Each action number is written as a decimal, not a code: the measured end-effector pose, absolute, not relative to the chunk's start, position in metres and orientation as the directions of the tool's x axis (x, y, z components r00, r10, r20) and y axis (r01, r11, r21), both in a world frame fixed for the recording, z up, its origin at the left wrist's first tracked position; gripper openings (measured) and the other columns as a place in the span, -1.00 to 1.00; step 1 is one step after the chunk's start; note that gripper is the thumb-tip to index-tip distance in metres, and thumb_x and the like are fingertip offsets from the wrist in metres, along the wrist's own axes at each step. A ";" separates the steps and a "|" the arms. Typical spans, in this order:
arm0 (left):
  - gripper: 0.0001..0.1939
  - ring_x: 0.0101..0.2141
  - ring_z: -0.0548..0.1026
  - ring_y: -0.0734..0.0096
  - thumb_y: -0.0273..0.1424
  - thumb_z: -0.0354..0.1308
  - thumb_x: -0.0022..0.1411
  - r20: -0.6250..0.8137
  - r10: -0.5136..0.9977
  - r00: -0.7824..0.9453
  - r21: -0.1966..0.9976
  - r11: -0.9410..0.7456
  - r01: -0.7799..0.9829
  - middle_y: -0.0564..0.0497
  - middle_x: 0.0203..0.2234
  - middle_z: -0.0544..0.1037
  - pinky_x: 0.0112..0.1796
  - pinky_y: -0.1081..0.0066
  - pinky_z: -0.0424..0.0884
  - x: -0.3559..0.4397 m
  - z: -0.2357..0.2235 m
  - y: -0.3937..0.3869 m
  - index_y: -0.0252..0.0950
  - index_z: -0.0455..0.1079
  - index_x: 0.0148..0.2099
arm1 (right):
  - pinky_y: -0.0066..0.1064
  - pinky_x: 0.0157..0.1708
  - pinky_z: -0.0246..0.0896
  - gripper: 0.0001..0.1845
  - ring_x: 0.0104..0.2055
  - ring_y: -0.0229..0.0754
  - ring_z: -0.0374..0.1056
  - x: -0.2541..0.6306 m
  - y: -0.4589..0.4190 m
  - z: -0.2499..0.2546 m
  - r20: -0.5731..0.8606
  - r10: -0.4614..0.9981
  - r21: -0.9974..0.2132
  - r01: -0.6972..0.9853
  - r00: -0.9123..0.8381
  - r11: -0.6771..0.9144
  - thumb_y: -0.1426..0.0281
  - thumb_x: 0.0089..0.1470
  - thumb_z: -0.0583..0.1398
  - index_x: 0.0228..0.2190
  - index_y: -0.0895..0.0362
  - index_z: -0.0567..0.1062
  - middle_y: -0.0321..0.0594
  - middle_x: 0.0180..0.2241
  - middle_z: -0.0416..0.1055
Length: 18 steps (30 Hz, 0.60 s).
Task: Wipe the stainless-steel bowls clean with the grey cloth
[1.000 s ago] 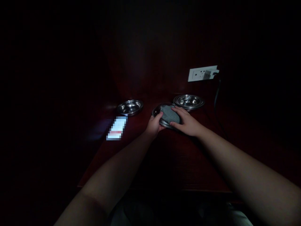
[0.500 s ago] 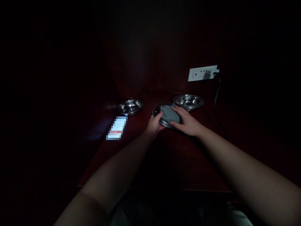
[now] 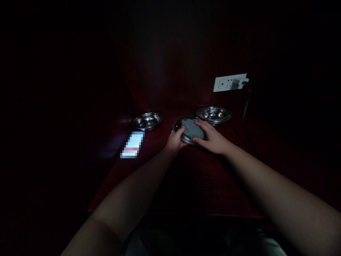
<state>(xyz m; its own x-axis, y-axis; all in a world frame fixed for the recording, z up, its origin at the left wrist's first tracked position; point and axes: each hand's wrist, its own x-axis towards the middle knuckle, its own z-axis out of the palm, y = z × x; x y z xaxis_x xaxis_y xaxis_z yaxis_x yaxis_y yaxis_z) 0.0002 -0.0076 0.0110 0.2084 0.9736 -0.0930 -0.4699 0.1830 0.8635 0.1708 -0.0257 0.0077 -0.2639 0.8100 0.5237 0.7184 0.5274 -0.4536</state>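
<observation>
Steadiness in low light

A round, shiny silver metal bowl sits near the middle of the dark red wooden table, just on the near side of a stack of similar steel bowls; whether the rims touch is hard to tell, as is whether the held bowl's base meets the wood. Across its inside lies a grey-green, knitted-looking cloth pad.

The left hand pinches the bowl's left side, thumb over the rim against the pad's edge, fingers beneath. The right hand clasps the pad from the right, thumb on its near edge and fingertips towards its far edge.

Done well, this calls for a firm left-hand grip so that the smooth metal cannot turn, with the left thumb kept out of the pad's path. The right hand should press flat and evenly, since a push on one edge alone could tip the bowl or nudge the stack behind it.

Compared with half a second ago, almost nothing differs: both hands, pad and bowl keep their places. Only the white rectangular wall socket and its thin dark cable appear very slightly shifted, probably from head movement. A lone silver bowl and a bright, pixelated rectangular screen remain to the left.
</observation>
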 end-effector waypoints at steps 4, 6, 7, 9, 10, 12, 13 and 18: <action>-0.59 -0.26 0.54 0.24 -0.31 0.17 0.14 -0.097 0.974 0.203 0.868 0.182 -0.461 -0.17 -0.11 0.50 -0.25 0.17 0.51 0.000 0.011 -0.008 -0.25 0.28 0.04 | 0.06 0.24 -0.12 -0.23 0.30 0.14 -0.03 0.171 -0.026 0.008 0.522 0.811 -0.451 0.723 -0.263 0.524 0.14 -0.01 0.22 0.18 0.16 0.21 0.06 0.24 0.08; -0.58 -0.25 0.54 0.23 -0.31 0.17 0.14 -0.097 0.974 0.204 0.867 0.184 -0.463 -0.16 -0.11 0.51 -0.25 0.16 0.51 0.000 0.011 -0.008 -0.25 0.28 0.06 | 0.06 0.24 -0.12 -0.22 0.30 0.14 -0.03 0.170 -0.026 0.009 0.520 0.812 -0.449 0.723 -0.267 0.525 0.15 -0.02 0.22 0.18 0.18 0.21 0.08 0.24 0.08; -0.57 -0.25 0.54 0.22 -0.31 0.18 0.14 -0.097 0.974 0.207 0.866 0.185 -0.465 -0.16 -0.11 0.51 -0.24 0.17 0.51 0.000 0.011 -0.008 -0.25 0.27 0.06 | 0.05 0.25 -0.13 -0.22 0.30 0.14 -0.04 0.170 -0.027 0.009 0.518 0.812 -0.448 0.724 -0.267 0.524 0.15 -0.02 0.22 0.18 0.19 0.21 0.09 0.24 0.08; -0.56 -0.25 0.55 0.23 -0.31 0.19 0.13 -0.094 0.973 0.210 0.862 0.185 -0.471 -0.16 -0.12 0.51 -0.24 0.17 0.51 0.000 0.011 -0.008 -0.25 0.27 0.06 | 0.04 0.25 -0.12 -0.21 0.30 0.14 -0.04 0.170 -0.027 0.009 0.513 0.817 -0.446 0.731 -0.264 0.517 0.14 -0.02 0.22 0.18 0.22 0.21 0.12 0.24 0.07; -0.56 -0.26 0.55 0.23 -0.31 0.19 0.13 -0.093 0.973 0.210 0.861 0.185 -0.474 -0.15 -0.13 0.51 -0.24 0.18 0.51 0.000 0.012 -0.008 -0.25 0.28 0.05 | 0.03 0.25 -0.12 -0.21 0.30 0.14 -0.04 0.170 -0.027 0.009 0.511 0.819 -0.446 0.734 -0.261 0.512 0.14 -0.02 0.22 0.18 0.23 0.21 0.12 0.24 0.07; -0.57 -0.27 0.55 0.24 -0.31 0.20 0.12 -0.090 0.973 0.211 0.860 0.183 -0.477 -0.15 -0.14 0.52 -0.24 0.18 0.51 0.000 0.011 -0.008 -0.25 0.28 0.05 | 0.02 0.25 -0.12 -0.21 0.30 0.13 -0.04 0.170 -0.027 0.009 0.510 0.820 -0.445 0.737 -0.259 0.509 0.14 -0.02 0.22 0.17 0.23 0.21 0.12 0.24 0.08; -0.57 -0.27 0.55 0.24 -0.31 0.20 0.12 -0.089 0.973 0.211 0.859 0.182 -0.478 -0.15 -0.14 0.52 -0.25 0.18 0.51 0.000 0.011 -0.008 -0.25 0.29 0.05 | 0.02 0.25 -0.13 -0.21 0.30 0.13 -0.04 0.170 -0.027 0.009 0.510 0.819 -0.444 0.736 -0.261 0.511 0.14 -0.02 0.22 0.18 0.23 0.21 0.11 0.24 0.08; -0.56 -0.26 0.55 0.23 -0.31 0.19 0.13 -0.097 0.974 0.207 0.859 0.187 -0.477 -0.15 -0.14 0.52 -0.25 0.17 0.51 0.000 0.010 -0.006 -0.25 0.28 0.05 | 0.04 0.24 -0.12 -0.23 0.30 0.13 -0.04 0.170 -0.027 0.010 0.506 0.821 -0.446 0.734 -0.266 0.513 0.15 -0.01 0.21 0.18 0.20 0.20 0.09 0.24 0.08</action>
